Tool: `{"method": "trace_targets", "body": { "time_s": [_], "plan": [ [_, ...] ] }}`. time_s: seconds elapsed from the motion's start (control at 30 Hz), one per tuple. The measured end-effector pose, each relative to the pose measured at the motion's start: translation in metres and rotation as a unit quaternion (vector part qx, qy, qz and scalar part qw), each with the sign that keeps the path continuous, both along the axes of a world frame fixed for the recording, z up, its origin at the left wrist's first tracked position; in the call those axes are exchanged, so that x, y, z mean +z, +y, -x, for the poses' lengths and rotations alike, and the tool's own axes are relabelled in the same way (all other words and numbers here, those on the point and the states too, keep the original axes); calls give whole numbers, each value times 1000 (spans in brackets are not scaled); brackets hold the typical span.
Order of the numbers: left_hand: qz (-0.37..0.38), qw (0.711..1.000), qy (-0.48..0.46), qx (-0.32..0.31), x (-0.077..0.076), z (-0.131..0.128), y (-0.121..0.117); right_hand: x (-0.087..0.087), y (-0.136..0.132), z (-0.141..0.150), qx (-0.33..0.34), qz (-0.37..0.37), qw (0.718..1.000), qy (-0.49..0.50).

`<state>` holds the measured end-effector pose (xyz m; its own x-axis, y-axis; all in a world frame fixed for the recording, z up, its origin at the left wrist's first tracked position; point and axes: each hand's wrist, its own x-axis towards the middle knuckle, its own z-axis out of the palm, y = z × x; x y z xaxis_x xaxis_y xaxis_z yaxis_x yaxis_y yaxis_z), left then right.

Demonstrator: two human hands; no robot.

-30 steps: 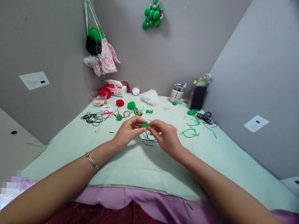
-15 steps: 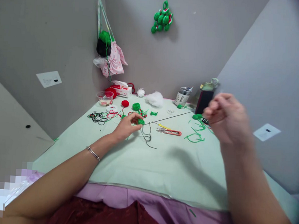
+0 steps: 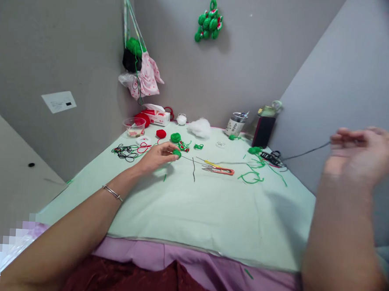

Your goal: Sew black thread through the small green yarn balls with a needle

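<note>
From here I see the left hand pinching a small green piece above the table's middle, while the right hand, blurred at far right, seems closed on a dark thread. It looks like thread-pulling; any further pull calls for a firm left pinch, clear of the orange snips.
</note>
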<state>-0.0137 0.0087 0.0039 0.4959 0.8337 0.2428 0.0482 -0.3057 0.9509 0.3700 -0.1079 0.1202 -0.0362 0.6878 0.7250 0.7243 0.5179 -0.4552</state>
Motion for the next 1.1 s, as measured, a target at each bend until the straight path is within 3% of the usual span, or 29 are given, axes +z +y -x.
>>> {"method": "trace_targets", "body": {
  "time_s": [0.1, 0.2, 0.3, 0.4, 0.53, 0.9, 1.1],
  "plan": [
    [59, 995, -40, -75, 4, -12, -15, -12, 6, 35, -38, -86, 991, 97],
    [58, 993, -41, -91, 6, -18, -23, -30, 9, 79, 18, -67, 991, 118],
    [49, 994, -46, -89, 6, -19, -26, -49, 9, 119, 70, -23, 997, -14],
    [50, 993, -60, -89, 7, -20, -28, -68, 8, 140, 76, -25, 988, -131],
    [53, 991, -71, -101, 7, -21, -31, -81, 9, 147, 52, -36, 980, -188],
    [62, 991, -66, -94, 12, -23, -36, -83, 10, 149, 43, -49, 971, -231],
    [75, 991, -68, -87, 9, -25, -35, -84, 10, 150, 61, 3, 979, -196]
  ]
}}
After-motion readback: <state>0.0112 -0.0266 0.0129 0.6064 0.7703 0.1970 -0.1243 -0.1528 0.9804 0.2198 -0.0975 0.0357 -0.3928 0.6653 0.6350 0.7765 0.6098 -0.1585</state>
